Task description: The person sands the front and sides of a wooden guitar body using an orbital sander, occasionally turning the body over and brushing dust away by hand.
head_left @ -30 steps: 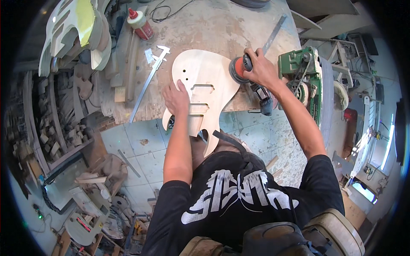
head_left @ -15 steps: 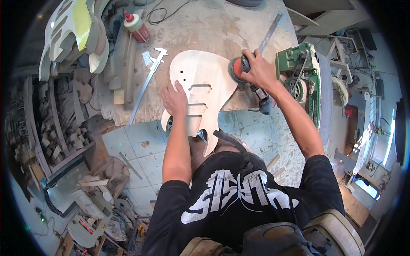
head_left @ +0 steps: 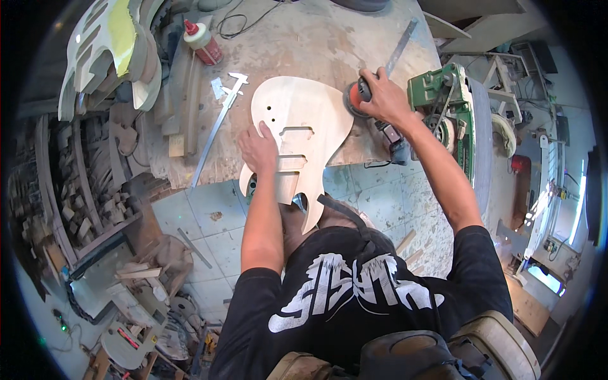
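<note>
We see a pale wooden guitar body lying flat on the desk, its lower horns overhanging the near edge. It looks to us stiff and fairly heavy, smooth-faced, so it would likely slide unless pinned; the waist or the horns seem the best places to take hold. The left hand rests palm down and spread on the body beside the routed cavities, pressing rather than gripping, the forearm reaching straight up from the lower edge. The right hand is clenched over an orange-padded sander at the body's right edge, arm stretched out; we cannot quite tell whether the pad touches the wood. A long steel ruler lies to the left.
</note>
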The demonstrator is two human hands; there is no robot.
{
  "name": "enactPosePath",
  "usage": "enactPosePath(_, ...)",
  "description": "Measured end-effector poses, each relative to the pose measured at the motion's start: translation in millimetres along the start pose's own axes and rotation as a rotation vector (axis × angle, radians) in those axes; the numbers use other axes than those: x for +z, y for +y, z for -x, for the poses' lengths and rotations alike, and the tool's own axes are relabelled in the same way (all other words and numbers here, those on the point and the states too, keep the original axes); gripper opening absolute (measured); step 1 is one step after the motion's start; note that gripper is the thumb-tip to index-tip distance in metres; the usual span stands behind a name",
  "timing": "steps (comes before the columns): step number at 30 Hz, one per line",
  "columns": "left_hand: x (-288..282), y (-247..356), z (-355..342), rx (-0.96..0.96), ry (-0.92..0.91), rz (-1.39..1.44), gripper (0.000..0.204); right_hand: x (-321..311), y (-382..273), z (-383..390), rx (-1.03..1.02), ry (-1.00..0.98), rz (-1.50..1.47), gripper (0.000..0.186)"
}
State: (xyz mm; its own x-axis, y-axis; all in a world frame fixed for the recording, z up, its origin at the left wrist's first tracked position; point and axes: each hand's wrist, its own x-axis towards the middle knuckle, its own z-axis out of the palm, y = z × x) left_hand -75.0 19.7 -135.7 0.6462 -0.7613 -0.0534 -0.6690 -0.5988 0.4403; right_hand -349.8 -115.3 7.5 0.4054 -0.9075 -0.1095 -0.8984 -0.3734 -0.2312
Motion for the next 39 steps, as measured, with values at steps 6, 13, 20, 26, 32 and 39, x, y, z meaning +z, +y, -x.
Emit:
enactPosePath(6,0.8,-1.4,-0.4,-0.004,0.000,-0.014,0.049,-0.2,-6.5,-6.7,-0.095,0.011,-0.045,0.062)
enactPosePath(13,-0.1,-0.9,-0.3,0.001,-0.005,-0.018,0.047,0.0,-9.2,-31.7,-0.122,0.005,-0.025,0.061)
enactPosePath(20,-2.0,2.0,0.7,-0.009,0.016,-0.019,0.045,3.4,-12.7,-39.8,-0.156,-0.044,-0.063,0.067)
enactPosePath(26,5.9,-6.0,-1.1,0.024,0.062,-0.021,0.044,0.7,-26.0,-61.1,-0.222,-0.045,-0.013,0.063)
enactPosePath(32,6.5,-5.2,-0.9,-0.001,0.042,-0.010,0.042,-3.7,-38.2,-82.9,-0.211,-0.082,-0.003,0.062)
enactPosePath(39,7.8,-7.1,-0.7,0.039,0.096,0.022,0.038,2.0,-66.6,-101.0,-0.380,-0.122,-0.049,0.062)
